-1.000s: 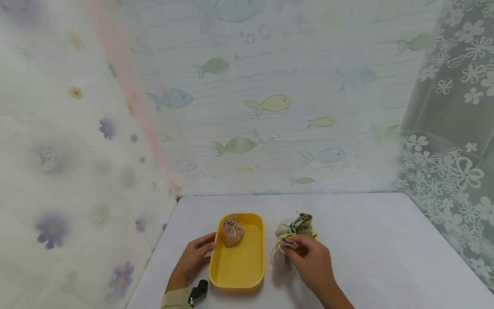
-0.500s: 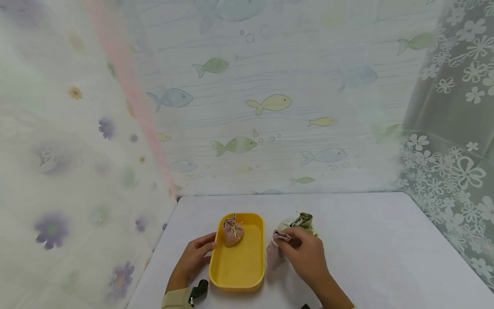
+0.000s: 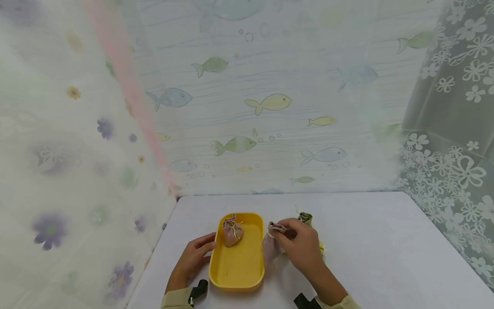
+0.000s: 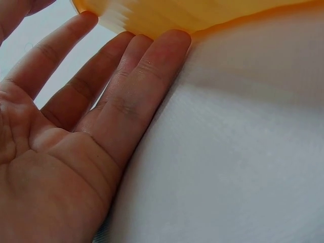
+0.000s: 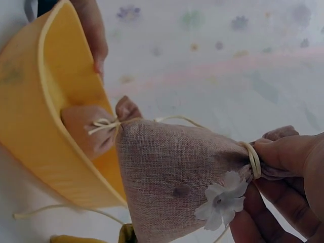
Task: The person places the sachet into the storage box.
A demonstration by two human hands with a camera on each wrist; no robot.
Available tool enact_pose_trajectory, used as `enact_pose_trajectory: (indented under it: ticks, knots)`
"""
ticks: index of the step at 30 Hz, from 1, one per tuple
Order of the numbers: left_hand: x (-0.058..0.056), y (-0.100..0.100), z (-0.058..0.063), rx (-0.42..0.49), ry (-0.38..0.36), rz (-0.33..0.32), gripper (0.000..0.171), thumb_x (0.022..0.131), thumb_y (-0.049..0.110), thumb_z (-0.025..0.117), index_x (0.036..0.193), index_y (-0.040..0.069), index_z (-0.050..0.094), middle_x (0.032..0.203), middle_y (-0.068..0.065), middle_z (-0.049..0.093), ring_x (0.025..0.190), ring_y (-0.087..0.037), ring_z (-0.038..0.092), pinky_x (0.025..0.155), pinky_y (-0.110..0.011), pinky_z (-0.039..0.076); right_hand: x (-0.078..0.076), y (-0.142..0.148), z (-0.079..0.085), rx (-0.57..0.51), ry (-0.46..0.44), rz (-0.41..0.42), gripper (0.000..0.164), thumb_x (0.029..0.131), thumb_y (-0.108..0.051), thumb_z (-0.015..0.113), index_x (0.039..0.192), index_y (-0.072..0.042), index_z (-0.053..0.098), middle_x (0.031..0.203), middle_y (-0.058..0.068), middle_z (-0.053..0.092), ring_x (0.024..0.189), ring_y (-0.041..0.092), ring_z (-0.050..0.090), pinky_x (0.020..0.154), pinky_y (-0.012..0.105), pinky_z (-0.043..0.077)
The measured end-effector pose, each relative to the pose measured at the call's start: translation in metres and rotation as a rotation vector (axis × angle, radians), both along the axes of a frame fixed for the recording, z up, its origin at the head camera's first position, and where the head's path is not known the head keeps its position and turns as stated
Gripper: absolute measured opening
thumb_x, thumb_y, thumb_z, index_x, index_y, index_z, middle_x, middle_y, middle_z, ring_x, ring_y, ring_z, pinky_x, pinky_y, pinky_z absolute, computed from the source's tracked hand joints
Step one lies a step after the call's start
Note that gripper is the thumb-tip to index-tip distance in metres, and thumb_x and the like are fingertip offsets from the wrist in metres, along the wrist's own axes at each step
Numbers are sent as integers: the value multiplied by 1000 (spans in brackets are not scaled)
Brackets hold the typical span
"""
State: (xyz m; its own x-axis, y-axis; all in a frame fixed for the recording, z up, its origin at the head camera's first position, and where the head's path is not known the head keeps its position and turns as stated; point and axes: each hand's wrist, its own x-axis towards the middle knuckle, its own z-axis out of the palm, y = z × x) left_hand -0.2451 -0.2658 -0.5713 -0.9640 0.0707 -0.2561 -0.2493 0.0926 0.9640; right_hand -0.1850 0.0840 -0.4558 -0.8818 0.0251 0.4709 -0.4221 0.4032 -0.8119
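Observation:
Pinched by its gathered neck, a mauve cloth drawstring pouch [image 5: 167,172] hangs from my right hand [image 3: 302,244], just off the right side of a yellow tray [image 3: 237,268]. In the right wrist view it shows a white fabric flower and a cream cord around the neck. A second, pinkish tied pouch [image 3: 233,234] lies inside the tray at its far left. My left hand [image 3: 197,253] rests against the tray's left side; in the left wrist view its fingers [image 4: 136,96] are fairly straight, tips touching the yellow wall.
Behind my right hand, partly hidden, are a green patterned pouch [image 3: 305,218] and something yellow [image 3: 321,249]. All stand on a white table [image 3: 386,249]. A fish-print curtain [image 3: 270,128] hangs beyond its far edge.
My right hand has carried the mauve pouch left, away from the other pouches, to the tray's right edge. The left hand, the tray and the pouch in it have stayed put.

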Motion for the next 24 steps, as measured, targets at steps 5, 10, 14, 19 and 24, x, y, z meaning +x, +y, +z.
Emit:
enact_pose_trajectory:
  ticks: [5,10,14,19,24]
  knots:
    - [-1,0,-1,-7,-3,-1,71,90,43,79,149,11,56,157,-15,51,124,-23,65,93,-41,62,-6,-3,3,2,1,30,14,87,-27,86,96,-30,75,94,-16,75,75,1,71,66,22,61]
    - [-1,-1,-1,1,8,-3,70,90,42,79,149,11,57,156,-14,51,124,-22,65,93,-41,62,-11,-6,8,21,-22,34,14,87,-27,85,96,-31,75,94,-17,74,77,0,70,68,21,61]
    - [-2,-1,-1,0,15,-5,69,92,41,78,149,10,57,156,-15,52,123,-22,66,92,-41,62,-15,-10,10,53,-43,22,15,86,-26,86,96,-29,76,94,-16,73,78,1,70,70,20,60]
    - [-3,-1,-1,-8,8,-3,70,91,42,79,149,10,57,156,-15,52,122,-23,66,92,-41,62,-21,-15,8,79,-68,9,16,85,-25,87,98,-26,78,95,-13,73,79,2,70,70,17,59]
    - [-2,-1,-1,-13,0,0,74,88,45,80,149,10,56,156,-16,52,122,-22,67,92,-41,62,-28,-21,4,64,-68,47,15,86,-23,86,99,-25,78,96,-11,74,81,3,70,72,18,60]
